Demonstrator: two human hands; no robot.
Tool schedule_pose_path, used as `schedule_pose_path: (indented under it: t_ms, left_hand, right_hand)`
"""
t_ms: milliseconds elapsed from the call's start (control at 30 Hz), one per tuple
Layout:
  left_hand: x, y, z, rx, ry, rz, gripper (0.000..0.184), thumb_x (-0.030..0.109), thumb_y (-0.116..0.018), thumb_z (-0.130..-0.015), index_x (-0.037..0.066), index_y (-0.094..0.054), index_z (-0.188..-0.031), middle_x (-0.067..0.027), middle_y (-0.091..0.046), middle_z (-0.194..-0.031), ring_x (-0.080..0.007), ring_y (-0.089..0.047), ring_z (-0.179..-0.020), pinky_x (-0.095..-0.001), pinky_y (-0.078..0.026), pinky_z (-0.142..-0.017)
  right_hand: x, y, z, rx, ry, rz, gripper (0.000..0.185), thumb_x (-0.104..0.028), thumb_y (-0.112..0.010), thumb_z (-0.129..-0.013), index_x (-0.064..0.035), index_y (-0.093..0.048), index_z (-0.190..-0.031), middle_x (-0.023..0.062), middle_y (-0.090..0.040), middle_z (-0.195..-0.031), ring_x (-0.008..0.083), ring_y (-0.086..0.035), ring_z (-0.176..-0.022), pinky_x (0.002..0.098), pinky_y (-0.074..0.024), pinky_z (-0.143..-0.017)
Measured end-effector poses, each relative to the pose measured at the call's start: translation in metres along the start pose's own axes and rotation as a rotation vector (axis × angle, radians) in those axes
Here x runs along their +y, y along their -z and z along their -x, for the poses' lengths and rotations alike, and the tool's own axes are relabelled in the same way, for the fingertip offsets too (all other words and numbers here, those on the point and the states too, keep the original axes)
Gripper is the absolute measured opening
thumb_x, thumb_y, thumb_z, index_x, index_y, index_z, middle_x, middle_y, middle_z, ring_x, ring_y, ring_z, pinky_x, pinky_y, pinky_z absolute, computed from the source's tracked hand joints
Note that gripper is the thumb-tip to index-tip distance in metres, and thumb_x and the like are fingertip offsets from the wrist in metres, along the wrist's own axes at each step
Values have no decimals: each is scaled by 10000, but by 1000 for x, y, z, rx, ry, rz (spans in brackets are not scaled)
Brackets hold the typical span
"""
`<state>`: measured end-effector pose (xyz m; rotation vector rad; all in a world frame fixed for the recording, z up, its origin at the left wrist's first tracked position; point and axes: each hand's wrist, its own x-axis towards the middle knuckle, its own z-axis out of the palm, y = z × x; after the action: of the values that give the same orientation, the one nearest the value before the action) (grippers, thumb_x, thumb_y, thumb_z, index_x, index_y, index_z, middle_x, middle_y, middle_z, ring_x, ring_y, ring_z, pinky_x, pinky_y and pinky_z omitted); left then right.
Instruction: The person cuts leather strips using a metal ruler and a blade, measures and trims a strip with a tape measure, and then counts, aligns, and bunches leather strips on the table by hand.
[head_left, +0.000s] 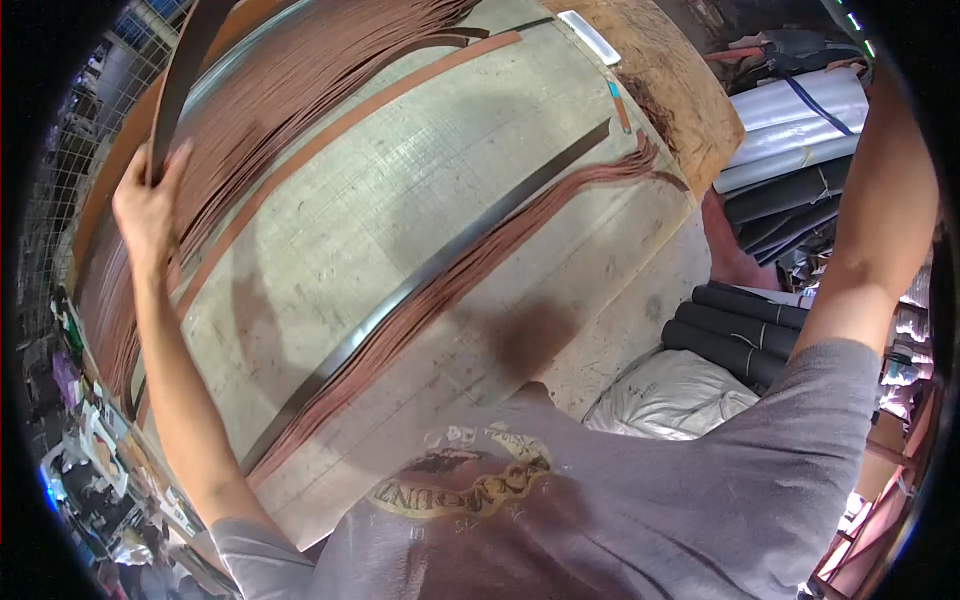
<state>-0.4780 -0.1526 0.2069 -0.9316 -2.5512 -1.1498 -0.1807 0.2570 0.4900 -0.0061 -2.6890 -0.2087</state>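
My left hand (148, 212) is raised over the far left side of the worktable, its fingers closed round the end of a long dark flat strip (178, 85). The strip rises from the hand and leaves the view at the top. Close beside and below this hand lies a thick bundle of thin reddish-brown strips (300, 95), fanned along the table's far side. My right forearm (885, 190) reaches up at the right edge, and its hand is outside the view.
On the worktable (390, 190) lie a metal straightedge (400, 305), a smaller bundle of brown strips (470, 270), a single brown strip (350, 120) and a cutter-like tool (619, 105). A white block (589, 38) sits near the far edge. Dark rolls (735, 335) and a pale sack (675, 395) stand right.
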Motion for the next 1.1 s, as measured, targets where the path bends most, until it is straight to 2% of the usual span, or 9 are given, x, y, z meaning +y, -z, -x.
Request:
schedule_pose_path:
  t_ms: [167, 233, 300, 467, 600, 667, 800, 867, 1100]
  left_hand:
    - [-162, 177, 97, -100, 88, -2, 89, 51, -651, -942, -23, -646, -990, 28, -546, -823, -64, -485, -756, -227, -404, -697]
    - [-187, 255, 149, -167, 209, -81, 54, 20, -621, -934, -18, -631, -971, 27, -539, -827, -66, -465, -749, -227, -399, -699]
    - [-186, 325, 198, -262, 356, -304, 89, 47, -634, -940, 5, -578, -886, 27, -501, -800, -75, -433, -741, -238, -381, -679]
    - [-133, 414, 322, -320, 435, -383, 249, 36, -671, -921, 68, -455, -802, 50, -368, -758, -84, -347, -706, -262, -287, -615]
    - [-68, 376, 388, -354, 524, -589, 297, 127, -820, -822, -23, -568, -869, -2, -424, -716, -135, -391, -692, -310, -351, -603]
    - [-87, 352, 433, -312, 228, -788, 481, 318, -915, -722, -9, -601, -882, -149, -546, -723, -313, -511, -669, -428, -435, -637]
    - [-128, 279, 527, -331, 294, -801, 772, 695, -842, -554, 51, -586, -893, -115, -540, -714, -328, -550, -663, -455, -430, -607]
    - [-121, 241, 564, -358, 396, -745, 850, 764, -784, -588, 55, -579, -1011, -141, -599, -875, -372, -604, -850, -494, -455, -766]
    - [-84, 152, 582, -210, 345, -737, 714, 463, -812, -817, 40, -582, -1344, -174, -621, -1181, -391, -565, -1130, -503, -427, -992]
  right_hand:
    - [10, -9, 113, -128, -107, 19, 238, -367, -597, -1051, -130, -607, -1026, 29, -529, -877, 145, -550, -837, 344, -530, -808]
    - [91, -72, 205, -224, -270, -355, 209, -175, -557, -1094, -5, -595, -1211, -18, -598, -1071, 63, -552, -1004, 236, -476, -904]
    - [93, -120, 274, -234, -357, -403, 191, -188, -596, -1071, 0, -585, -1040, -7, -572, -889, 69, -522, -859, 260, -483, -788]
    - [94, -221, 423, -310, -595, -274, 190, -198, -604, -1038, -9, -611, -1036, 177, -688, -846, 301, -688, -782, 393, -524, -729]
    - [77, -275, 458, -331, -781, -96, 187, -240, -613, -1025, -56, -612, -1055, 185, -716, -909, 398, -689, -848, 462, -528, -761]
    - [69, -307, 462, -254, -791, -49, 199, -266, -610, -1024, -71, -607, -1063, 188, -721, -939, 416, -688, -876, 491, -526, -777]
    - [31, -337, 457, -222, -798, 83, 234, -324, -575, -1033, -99, -602, -1093, 200, -721, -1000, 433, -684, -944, 534, -512, -819]
    - [23, -342, 470, -268, -794, 129, 241, -332, -572, -1033, -107, -602, -1113, 200, -721, -1018, 432, -680, -966, 543, -500, -851]
    - [-27, -323, 457, -379, -481, 68, 590, -350, -693, -929, -108, -521, -1439, 182, -619, -1318, 387, -543, -1248, 535, -396, -1052]
